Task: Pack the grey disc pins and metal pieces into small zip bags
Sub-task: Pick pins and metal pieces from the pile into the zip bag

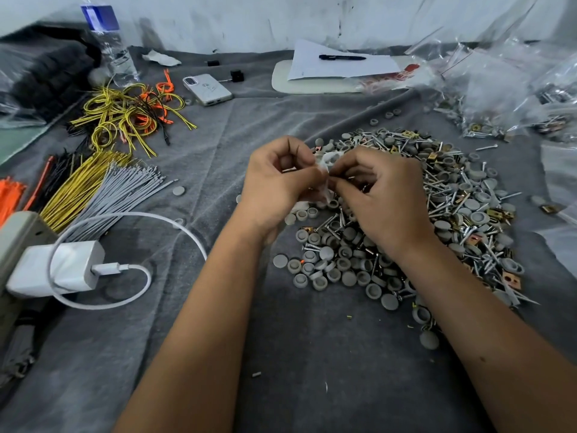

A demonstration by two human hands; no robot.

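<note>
Both hands met above a grey-clothed tabletop [187, 339]: left hand [274, 182] and right hand [384, 198] pinched a small zip bag [327, 160] with curled fingers, beside the pile of grey disc pins and metal pieces [452, 214].

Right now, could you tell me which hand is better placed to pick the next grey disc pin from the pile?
Probably the right hand: it hovers directly over the pile of disc pins and screws, while the left hand sits at the pile's edge, pinching the small zip bag.

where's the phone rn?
Head view, upper left: the phone lies on the grey cloth, right of the water bottle, beyond the yellow and orange wires.
</note>
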